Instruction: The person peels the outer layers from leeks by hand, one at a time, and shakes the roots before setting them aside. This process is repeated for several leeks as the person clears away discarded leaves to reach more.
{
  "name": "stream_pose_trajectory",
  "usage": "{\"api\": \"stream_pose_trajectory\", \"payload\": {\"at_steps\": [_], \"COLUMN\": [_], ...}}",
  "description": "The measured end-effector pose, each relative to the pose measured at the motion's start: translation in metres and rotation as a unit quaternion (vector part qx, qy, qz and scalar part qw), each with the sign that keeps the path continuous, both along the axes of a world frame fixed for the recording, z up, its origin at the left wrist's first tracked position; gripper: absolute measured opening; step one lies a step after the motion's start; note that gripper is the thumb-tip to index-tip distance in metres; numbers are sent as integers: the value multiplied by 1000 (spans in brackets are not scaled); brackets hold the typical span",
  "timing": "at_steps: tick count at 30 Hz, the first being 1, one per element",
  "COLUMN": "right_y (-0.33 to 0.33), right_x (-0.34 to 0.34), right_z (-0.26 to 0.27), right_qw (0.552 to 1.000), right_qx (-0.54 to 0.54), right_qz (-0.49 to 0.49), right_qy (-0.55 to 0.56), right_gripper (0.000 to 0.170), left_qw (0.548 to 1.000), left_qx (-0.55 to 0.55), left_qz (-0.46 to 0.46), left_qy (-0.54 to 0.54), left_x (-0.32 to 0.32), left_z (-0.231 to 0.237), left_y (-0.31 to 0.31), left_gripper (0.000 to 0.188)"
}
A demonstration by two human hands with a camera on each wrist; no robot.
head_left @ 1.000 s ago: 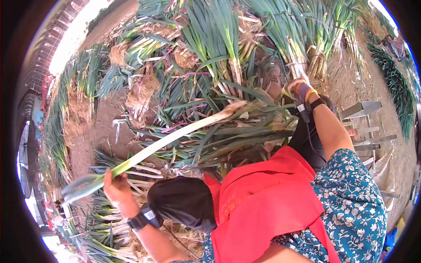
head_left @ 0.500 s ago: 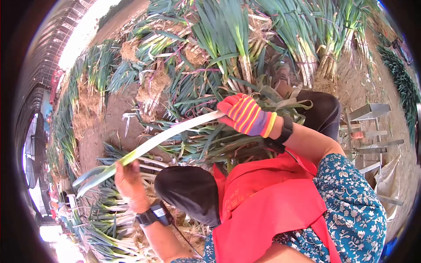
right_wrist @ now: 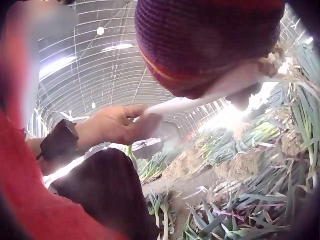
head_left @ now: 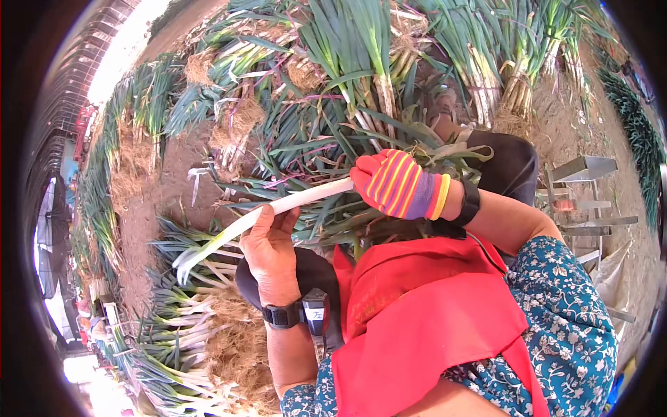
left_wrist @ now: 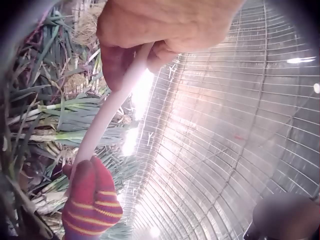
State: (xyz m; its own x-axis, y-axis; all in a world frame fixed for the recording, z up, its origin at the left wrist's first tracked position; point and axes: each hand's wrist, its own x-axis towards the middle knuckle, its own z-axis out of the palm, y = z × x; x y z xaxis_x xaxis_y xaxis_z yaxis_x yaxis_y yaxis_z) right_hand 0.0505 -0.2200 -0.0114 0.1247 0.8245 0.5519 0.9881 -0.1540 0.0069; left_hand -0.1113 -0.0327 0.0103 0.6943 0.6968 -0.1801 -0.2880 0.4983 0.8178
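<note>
A long green onion (head_left: 313,194) with a smooth white stalk spans both hands above the lap, its green tip (head_left: 191,259) pointing to the left. My bare left hand (head_left: 271,254) pinches the stalk between thumb and fingers near the green part. In a striped knit glove, my right hand (head_left: 399,186) grips the opposite, root-side end. The left wrist view shows the white stalk (left_wrist: 102,120) running down from the left fingers into the glove (left_wrist: 92,205). Pale roots (right_wrist: 272,62) stick out past the glove in the right wrist view.
Loose green leaves (head_left: 333,226) lie in front of the knees. Trimmed onions (head_left: 187,323) are heaped at the left knee beside a mass of roots (head_left: 240,351). Tied bundles (head_left: 479,76) stand ahead on bare soil. Metal stools (head_left: 587,170) are at the right.
My right hand came back from the right knee and took the onion's root-side end. The left hand slid along the stalk toward the right hand, and the onion moved nearer the body.
</note>
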Motion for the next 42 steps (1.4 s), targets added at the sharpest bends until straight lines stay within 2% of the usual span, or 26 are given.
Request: {"api": "stream_pose_trajectory", "payload": {"at_steps": [6,9,11,13,15,17,19,20,21,22,23,24,25,26,27,28,31,32,33,34,35,36,37,38,40,42], "right_y": [-2,0,3,3,-5,-18,-31,-44,-57,-64,-65,-65,-63,-57,-42,-31,2,10,12,11,11,15,12,-4,-8,10], "right_x": [2,6,8,24,40,58,76,87,96,98,94,87,81,75,62,52,34,46,63,76,89,102,122,145,153,176], "right_z": [-4,-18,-34,-35,-44,-65,-93,-113,-129,-132,-140,-143,-135,-127,-106,-96,-123,-134,-146,-166,-189,-209,-227,-231,-220,-220], "right_qw": [999,995,988,949,943,949,941,921,897,880,880,932,946,946,830,655,681,862,958,941,895,891,859,820,871,884], "right_qx": [-40,-21,26,-37,-120,-107,-161,-234,-306,-348,-352,-208,-53,-52,-80,-104,-103,-149,-166,-270,-370,-376,-398,-416,-220,-177], "right_qz": [-5,5,-38,-67,-132,-180,-222,-244,-263,-273,-269,-152,-31,-32,-4,29,69,126,164,40,-96,-107,-159,-220,-204,-231], "right_qy": [16,93,149,305,281,234,198,192,183,171,173,253,319,319,552,748,722,468,165,200,228,230,281,326,388,366], "right_gripper": [15,15,16,16,17,17,15,15,17,34,34,45,57,57,55,54,45,43,42,39,36,36,35,34,38,41], "left_qw": [999,998,995,992,988,985,989,989,989,986,986,987,987,988,988,989,991,989,986,985,982,978,931,940,940,940], "left_qx": [27,60,88,100,112,135,122,127,132,160,158,156,156,149,150,146,127,140,148,152,152,145,278,229,227,187], "left_qz": [3,-7,-43,-66,-90,-95,-75,-67,-57,-52,-49,-38,-27,-21,-22,-25,6,-6,-21,-10,39,78,100,84,69,84], "left_qy": [-25,-26,-29,-43,-58,-45,-33,-26,-21,-22,-17,-1,10,12,13,7,36,54,71,78,104,125,214,241,244,272], "left_x": [4,6,6,2,-3,-4,-3,-6,-7,-8,-10,-11,-7,-3,1,5,-3,-4,-7,-12,-12,-8,-18,-19,-36,-65], "left_z": [2,5,6,3,1,0,0,4,7,9,7,5,4,4,1,-3,-9,-9,-9,-9,-11,-15,-9,5,0,-19], "left_y": [-13,-15,-14,-14,-11,-5,-4,0,5,9,14,21,25,26,27,28,44,49,55,65,74,81,94,110,168,239], "left_gripper": [10,11,14,14,15,15,16,15,15,15,15,15,15,15,15,15,15,15,15,15,14,14,16,19,20,14]}}
